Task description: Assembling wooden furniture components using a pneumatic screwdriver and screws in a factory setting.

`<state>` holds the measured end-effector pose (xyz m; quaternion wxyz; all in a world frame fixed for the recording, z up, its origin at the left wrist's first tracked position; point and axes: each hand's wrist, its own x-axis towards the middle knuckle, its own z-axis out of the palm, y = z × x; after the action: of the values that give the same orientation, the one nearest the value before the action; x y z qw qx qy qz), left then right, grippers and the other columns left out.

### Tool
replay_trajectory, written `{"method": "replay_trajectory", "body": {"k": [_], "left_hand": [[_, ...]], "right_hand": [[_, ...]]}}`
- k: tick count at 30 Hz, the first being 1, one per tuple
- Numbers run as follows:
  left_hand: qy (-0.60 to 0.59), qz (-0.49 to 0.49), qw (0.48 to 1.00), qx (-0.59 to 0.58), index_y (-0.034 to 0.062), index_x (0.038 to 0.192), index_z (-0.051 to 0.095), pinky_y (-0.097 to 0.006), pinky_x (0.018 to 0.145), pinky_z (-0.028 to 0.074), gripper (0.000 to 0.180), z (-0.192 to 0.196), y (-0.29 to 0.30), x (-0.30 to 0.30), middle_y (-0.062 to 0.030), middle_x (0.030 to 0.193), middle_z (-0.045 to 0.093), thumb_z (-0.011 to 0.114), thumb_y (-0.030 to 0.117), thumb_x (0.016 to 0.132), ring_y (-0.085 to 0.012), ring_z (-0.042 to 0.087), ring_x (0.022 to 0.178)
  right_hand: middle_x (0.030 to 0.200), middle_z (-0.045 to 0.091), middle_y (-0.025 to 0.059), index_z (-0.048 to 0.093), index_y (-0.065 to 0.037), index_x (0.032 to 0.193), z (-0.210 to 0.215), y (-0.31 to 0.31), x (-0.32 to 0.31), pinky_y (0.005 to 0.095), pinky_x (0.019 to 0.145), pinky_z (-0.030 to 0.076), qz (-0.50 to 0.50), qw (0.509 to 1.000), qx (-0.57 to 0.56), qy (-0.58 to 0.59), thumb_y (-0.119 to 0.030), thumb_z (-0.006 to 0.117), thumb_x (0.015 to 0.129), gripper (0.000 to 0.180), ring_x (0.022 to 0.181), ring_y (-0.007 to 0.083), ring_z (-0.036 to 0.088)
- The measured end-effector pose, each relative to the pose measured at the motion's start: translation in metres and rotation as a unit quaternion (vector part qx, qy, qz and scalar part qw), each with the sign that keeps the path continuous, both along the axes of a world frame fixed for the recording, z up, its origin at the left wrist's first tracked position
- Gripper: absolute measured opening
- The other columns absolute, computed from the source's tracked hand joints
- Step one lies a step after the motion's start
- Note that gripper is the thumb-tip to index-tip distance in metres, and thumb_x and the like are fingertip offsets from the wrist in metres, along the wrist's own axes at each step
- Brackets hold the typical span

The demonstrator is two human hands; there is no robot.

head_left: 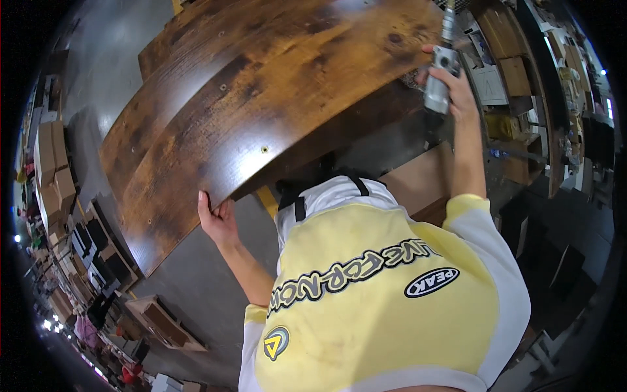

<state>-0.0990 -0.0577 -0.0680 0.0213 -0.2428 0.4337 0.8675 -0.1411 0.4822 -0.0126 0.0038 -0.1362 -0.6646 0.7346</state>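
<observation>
A large brown wood-grain panel (274, 111) lies before me, with small brass-coloured fittings set in its face. At its near edge on the left, my left hand (219, 219) has the thumb on top and the other fingers curled beside or under the rim, closed on the panel. Past the panel's right end, my right hand (454, 88) is wrapped round a silver-grey hand-held air tool (436, 98). A metal coupling (448, 26) runs up from that tool toward the top of the picture. Its working tip cannot be made out.
Another brown board (160, 55) shows along the panel's far side. Cardboard boxes (516, 75) fill a shelf at the right. More boxes (55, 170) stand at the far left. A brown wooden frame (163, 323) rests on the grey floor (202, 294).
</observation>
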Motion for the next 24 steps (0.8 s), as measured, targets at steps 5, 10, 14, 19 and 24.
{"method": "replay_trajectory", "body": {"k": [5,10,14,19,24], "left_hand": [[-0.060,-0.047,0.996,-0.034,0.0170,0.078,0.053,-0.025,0.047,0.021,0.027,0.051,-0.024,0.074,0.0092,0.057,0.035,0.058,0.028,0.102,-0.0050,0.028,0.048],[-0.174,-0.082,0.981,0.013,0.0193,0.073,0.047,-0.025,0.045,0.019,0.031,0.029,-0.044,0.119,0.0100,0.055,0.032,0.059,0.026,0.101,-0.0053,0.026,0.046],[-0.292,-0.089,0.952,0.013,0.0208,0.069,0.042,-0.026,0.046,0.020,0.038,-0.033,-0.041,0.107,0.0094,0.055,0.025,0.064,0.028,0.099,-0.0061,0.024,0.046],[-0.313,-0.075,0.946,0.020,0.0195,0.078,0.047,-0.027,0.048,0.021,0.027,-0.105,-0.029,0.082,0.0075,0.058,0.025,0.066,0.026,0.096,-0.0072,0.026,0.050],[-0.278,-0.030,0.960,0.011,0.0191,0.080,0.048,-0.027,0.049,0.022,0.027,-0.160,-0.023,0.062,0.0065,0.059,0.024,0.068,0.030,0.094,-0.0079,0.028,0.051]], "right_hand": [[0.081,0.072,0.0127,0.056,-0.001,0.140,0.061,-0.043,0.131,0.0281,0.073,0.054,-0.140,0.988,0.013,-0.067,-0.011,0.075,0.082,0.062,0.078,0.0188,0.070],[0.084,0.069,0.0133,0.052,0.005,0.141,0.035,-0.064,0.200,0.0331,0.074,0.058,-0.156,0.978,0.001,-0.136,-0.006,0.068,0.085,0.058,0.077,0.0224,0.070],[0.083,0.068,0.0131,0.052,0.003,0.140,-0.027,-0.060,0.196,0.0346,0.071,0.058,-0.120,0.960,-0.003,-0.254,-0.004,0.063,0.088,0.054,0.075,0.0235,0.070],[0.080,0.068,0.0160,0.055,-0.003,0.139,-0.111,-0.050,0.174,0.0349,0.070,0.057,-0.128,0.944,-0.039,-0.303,-0.007,0.060,0.090,0.049,0.073,0.0246,0.069],[0.083,0.067,0.0158,0.060,-0.004,0.134,-0.156,-0.048,0.135,0.0392,0.068,0.060,-0.136,0.939,-0.062,-0.309,-0.005,0.064,0.088,0.045,0.077,0.0272,0.071]]}}
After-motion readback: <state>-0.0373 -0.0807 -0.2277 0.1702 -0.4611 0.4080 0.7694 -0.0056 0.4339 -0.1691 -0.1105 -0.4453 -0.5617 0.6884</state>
